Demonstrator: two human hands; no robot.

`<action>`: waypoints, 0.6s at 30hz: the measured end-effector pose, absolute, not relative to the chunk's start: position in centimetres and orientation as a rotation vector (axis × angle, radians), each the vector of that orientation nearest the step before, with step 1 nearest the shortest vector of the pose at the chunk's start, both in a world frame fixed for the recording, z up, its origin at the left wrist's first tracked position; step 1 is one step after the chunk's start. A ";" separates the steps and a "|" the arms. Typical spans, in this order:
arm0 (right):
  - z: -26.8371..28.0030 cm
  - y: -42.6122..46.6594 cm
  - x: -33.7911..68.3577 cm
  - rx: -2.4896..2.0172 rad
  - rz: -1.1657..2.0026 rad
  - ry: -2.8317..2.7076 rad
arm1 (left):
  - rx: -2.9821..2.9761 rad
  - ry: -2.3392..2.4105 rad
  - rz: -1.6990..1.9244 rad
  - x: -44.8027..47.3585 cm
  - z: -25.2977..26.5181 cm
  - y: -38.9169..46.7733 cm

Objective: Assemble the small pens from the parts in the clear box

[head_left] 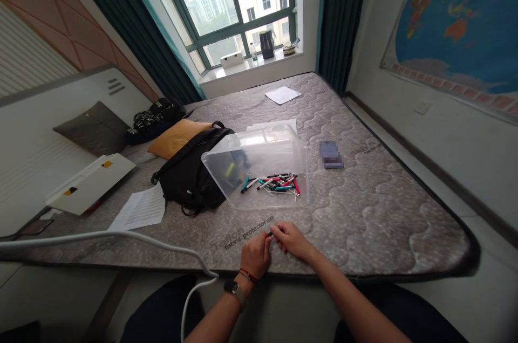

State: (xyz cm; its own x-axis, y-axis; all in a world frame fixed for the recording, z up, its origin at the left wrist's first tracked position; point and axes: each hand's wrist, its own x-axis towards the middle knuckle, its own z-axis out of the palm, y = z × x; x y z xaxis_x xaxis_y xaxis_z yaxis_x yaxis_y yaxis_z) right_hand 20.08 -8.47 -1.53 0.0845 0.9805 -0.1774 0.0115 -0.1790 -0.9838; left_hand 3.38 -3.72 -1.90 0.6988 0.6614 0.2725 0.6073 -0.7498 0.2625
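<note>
My left hand (256, 254), with a watch and a red bracelet at its wrist, is closed in a pinch. My right hand (293, 239) pinches just beside it. Between the fingertips of both hands is a short dark pen (270, 234), mostly hidden by the fingers. Just beyond the hands, a clear plastic box (267, 201) lies tipped on its side, its opening toward me. Loose pens (279, 183) in black, white, red and teal are heaped inside it, along with thin white sticks.
Left of the box lie a black backpack (194, 176), a yellow cushion (178, 135) and a printed sheet (140, 209). A blurred bluish item (330, 154) is on the mattress (364, 213) to the right. A white cable (162, 243) crosses the near left.
</note>
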 end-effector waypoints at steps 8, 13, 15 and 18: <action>-0.9 -8.0 21.2 -1.342 1.193 -0.896 | 2.671 1.155 0.566 3.8 -1.1 -4.0; -0.8 -8.3 22.3 -1.390 1.123 -0.713 | 2.669 1.117 0.584 3.8 -1.1 -4.0; -0.7 -8.6 22.0 -1.402 1.150 -0.702 | 2.679 1.093 0.589 3.7 -1.1 -4.0; -0.8 -8.8 21.2 -1.437 1.156 -0.737 | 2.700 1.049 0.584 3.5 -1.2 -4.0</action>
